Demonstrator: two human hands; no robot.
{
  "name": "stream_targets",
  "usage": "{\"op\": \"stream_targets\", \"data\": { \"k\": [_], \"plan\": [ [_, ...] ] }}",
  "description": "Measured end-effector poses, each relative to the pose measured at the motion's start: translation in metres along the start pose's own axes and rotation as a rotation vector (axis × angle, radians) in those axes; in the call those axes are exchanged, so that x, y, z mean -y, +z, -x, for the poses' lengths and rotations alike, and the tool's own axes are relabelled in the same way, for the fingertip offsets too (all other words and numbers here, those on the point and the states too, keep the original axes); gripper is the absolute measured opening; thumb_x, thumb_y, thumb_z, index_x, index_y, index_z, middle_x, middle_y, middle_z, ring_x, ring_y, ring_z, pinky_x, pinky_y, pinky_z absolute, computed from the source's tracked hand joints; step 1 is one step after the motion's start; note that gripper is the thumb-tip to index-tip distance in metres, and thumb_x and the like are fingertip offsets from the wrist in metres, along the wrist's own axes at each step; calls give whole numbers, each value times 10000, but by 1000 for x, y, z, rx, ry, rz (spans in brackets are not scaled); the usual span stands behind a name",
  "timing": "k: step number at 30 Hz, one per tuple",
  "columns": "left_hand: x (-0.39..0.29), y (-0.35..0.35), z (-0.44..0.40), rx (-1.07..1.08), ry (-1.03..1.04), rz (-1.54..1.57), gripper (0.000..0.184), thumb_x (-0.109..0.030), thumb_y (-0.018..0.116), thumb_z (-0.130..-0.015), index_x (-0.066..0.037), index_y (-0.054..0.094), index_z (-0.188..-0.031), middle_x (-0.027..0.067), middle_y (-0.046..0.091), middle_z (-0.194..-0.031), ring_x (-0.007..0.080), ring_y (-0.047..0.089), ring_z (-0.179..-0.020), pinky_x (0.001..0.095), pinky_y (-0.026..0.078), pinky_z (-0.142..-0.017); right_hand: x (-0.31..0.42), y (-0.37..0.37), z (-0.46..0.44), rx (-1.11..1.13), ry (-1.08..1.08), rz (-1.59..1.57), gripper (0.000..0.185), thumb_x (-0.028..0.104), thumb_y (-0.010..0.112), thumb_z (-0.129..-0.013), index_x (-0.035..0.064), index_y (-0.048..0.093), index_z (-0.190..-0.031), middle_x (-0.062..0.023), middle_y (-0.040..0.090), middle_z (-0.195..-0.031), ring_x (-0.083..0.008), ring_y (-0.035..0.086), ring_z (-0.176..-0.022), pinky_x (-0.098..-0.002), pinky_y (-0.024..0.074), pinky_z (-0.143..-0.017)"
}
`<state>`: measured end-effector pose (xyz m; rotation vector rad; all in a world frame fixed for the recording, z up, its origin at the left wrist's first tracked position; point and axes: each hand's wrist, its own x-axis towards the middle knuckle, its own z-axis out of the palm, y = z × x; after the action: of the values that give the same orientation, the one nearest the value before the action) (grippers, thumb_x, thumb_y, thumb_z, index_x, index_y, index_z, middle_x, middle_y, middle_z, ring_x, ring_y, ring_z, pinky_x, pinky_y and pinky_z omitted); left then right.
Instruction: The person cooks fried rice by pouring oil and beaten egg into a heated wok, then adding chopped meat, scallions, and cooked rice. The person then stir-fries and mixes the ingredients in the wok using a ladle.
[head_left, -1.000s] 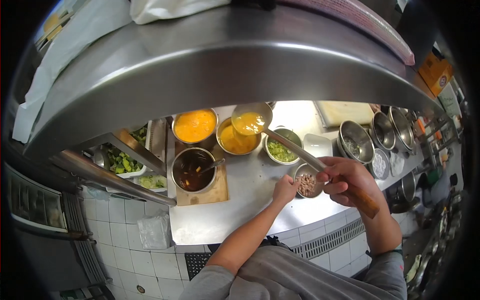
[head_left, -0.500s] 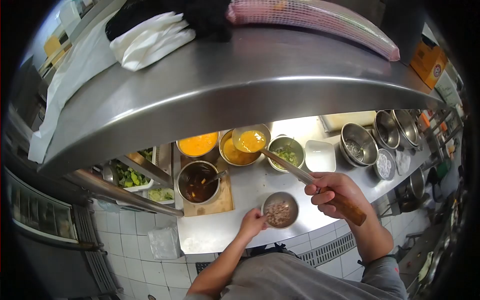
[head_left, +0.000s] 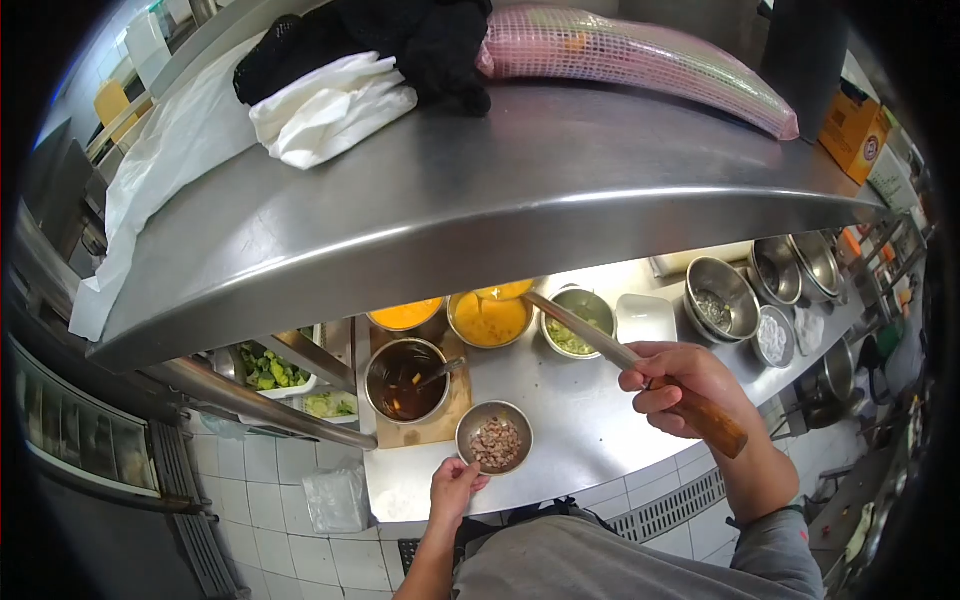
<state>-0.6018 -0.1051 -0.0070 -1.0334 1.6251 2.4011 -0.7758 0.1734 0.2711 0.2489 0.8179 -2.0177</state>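
My right hand [head_left: 682, 388] is closed around the wooden handle of a long ladle [head_left: 590, 334]. The ladle's cup holds yellow liquid that looks like beaten egg and hangs over a metal pot of the same liquid [head_left: 490, 322]; the steel shelf edge partly hides it. Between thumb and fingers, my left hand [head_left: 458, 488] pinches the near-left rim of a small metal bowl [head_left: 495, 438] containing chopped pinkish-brown pieces, perhaps meat. Left of that bowl, a pot of dark sauce [head_left: 408, 380] with a spoon in it stands on a wooden board [head_left: 450, 405].
A steel shelf [head_left: 480, 215] overhangs the counter. Below it are a pot of orange liquid [head_left: 405, 315], a bowl of chopped greens [head_left: 578, 318], a white container [head_left: 645, 318] and several metal bowls [head_left: 722, 298]. White cloth or gloves [head_left: 330, 110] lie on top.
My left hand has shifted the small bowl leftward, closer to the sauce pot. The ladle's cup has moved farther back, partly behind the shelf edge. The whole view has shifted slightly.
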Motion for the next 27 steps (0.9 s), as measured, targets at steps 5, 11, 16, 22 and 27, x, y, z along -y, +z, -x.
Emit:
{"op": "stream_targets", "data": {
  "k": [5,11,16,22,27],
  "plan": [
    [-2,5,-1,20,9,19,166,-75,649,-919,-27,499,-864,99,628,-812,197,685,-736,309,588,-708,9,16,7,41,-34,15,192,18,405,-924,-27,403,-1111,-109,528,-885,-73,510,-517,-276,514,-365],
    [3,2,-5,16,24,28,174,-77,655,-916,-27,505,-842,90,622,-797,167,663,-699,288,586,-698,15,41,11,57,-52,130,133,40,457,-931,11,447,-1061,-69,556,-874,-53,477,-508,-245,448,-358],
    [16,-3,-8,42,71,18,186,-67,654,-911,-33,502,-809,78,614,-767,158,658,-670,279,582,-649,11,61,-2,67,10,213,71,52,488,-934,47,479,-1004,-43,570,-875,-45,457,-508,-237,417,-360],
    [5,-11,21,50,-4,-54,172,-59,643,-909,-56,502,-811,68,620,-738,157,667,-656,282,580,-622,-7,58,-51,94,96,330,72,66,518,-918,73,465,-966,-28,570,-862,-48,463,-522,-243,405,-398],
    [5,-29,46,39,1,-39,167,-68,638,-913,-67,497,-823,70,634,-732,167,685,-667,281,587,-630,-25,58,-91,33,108,488,112,46,513,-897,66,449,-987,-23,543,-842,-57,463,-531,-251,391,-424]
  ]
}}
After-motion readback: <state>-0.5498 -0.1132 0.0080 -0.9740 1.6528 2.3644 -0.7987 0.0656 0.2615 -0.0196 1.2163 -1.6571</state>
